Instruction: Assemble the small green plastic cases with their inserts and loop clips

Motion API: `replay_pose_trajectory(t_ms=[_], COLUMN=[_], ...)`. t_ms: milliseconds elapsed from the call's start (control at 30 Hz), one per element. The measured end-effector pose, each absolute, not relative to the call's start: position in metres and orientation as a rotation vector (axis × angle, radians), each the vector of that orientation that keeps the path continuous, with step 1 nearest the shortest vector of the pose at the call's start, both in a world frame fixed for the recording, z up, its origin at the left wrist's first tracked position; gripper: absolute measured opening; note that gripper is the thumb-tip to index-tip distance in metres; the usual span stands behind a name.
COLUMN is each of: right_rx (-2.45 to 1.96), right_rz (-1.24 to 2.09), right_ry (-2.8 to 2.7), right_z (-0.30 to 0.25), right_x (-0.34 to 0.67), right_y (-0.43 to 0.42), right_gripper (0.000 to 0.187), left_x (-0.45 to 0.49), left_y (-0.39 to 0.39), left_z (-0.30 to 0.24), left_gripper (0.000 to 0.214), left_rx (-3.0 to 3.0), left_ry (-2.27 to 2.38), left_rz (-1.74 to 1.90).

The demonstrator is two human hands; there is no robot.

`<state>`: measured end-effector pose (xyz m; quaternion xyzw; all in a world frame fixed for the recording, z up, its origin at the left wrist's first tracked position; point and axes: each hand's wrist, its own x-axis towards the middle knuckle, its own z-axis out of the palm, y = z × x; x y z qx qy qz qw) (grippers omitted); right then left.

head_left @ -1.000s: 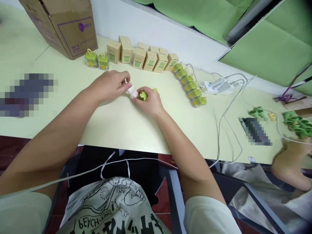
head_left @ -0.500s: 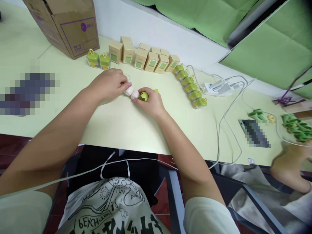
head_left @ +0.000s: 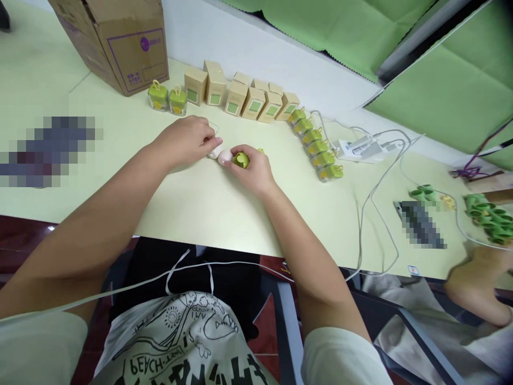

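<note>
My left hand [head_left: 185, 140] rests on the pale green table [head_left: 208, 203], fingers pinched on a small white piece [head_left: 214, 153]. My right hand [head_left: 253, 170] grips a small round green gadget [head_left: 241, 159] with a pinkish-white end [head_left: 225, 156] that points toward the left hand. The two pieces lie nearly touching between my hands. A thin white wire [head_left: 214, 127] loops behind my left hand.
A cardboard box [head_left: 116, 40] stands far left, two green jars [head_left: 167, 98] beside it, then a row of tan cartons [head_left: 240, 96] and a line of green jars [head_left: 316, 149]. A white charger with cables [head_left: 360, 147] lies right. Another person's hand [head_left: 476, 286] is at the right edge near green parts [head_left: 487, 216].
My hands have lowered slightly toward the table and the white piece has come down close to the gadget's pale end. The other person's hand has shifted a little.
</note>
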<state>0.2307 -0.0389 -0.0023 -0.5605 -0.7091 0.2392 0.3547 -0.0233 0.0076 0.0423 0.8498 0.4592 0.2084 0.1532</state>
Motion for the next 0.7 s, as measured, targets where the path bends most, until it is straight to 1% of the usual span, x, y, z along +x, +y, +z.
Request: replay_pose_trajectory(t_ms=[100,400,600,700], right_rx=[-1.433,-1.421,-1.531,-1.544], right_rz=[0.592,0.529,0.563,0.562], right_ry=[-1.848,-1.771,-1.751,-1.772], right_z=[-0.005,-0.019,-0.018,-0.013], right_x=[0.229,0.221,0.217,0.215], right_y=[-0.039,-0.037,-0.041,-0.044], right_gripper=[0.026,0.032,0.033,0.032], left_x=[-0.023,-0.025,-0.029,-0.03], left_y=[0.007,0.006,0.011,0.014], left_z=[0.042,0.054,0.046,0.041], left_gripper=[0.043,0.051,0.053,0.049], left_rx=[2.435,2.482,2.422,2.408], left_ry=[1.336,1.391,1.394,1.365], left_rz=[0.591,0.444,0.527,0.589])
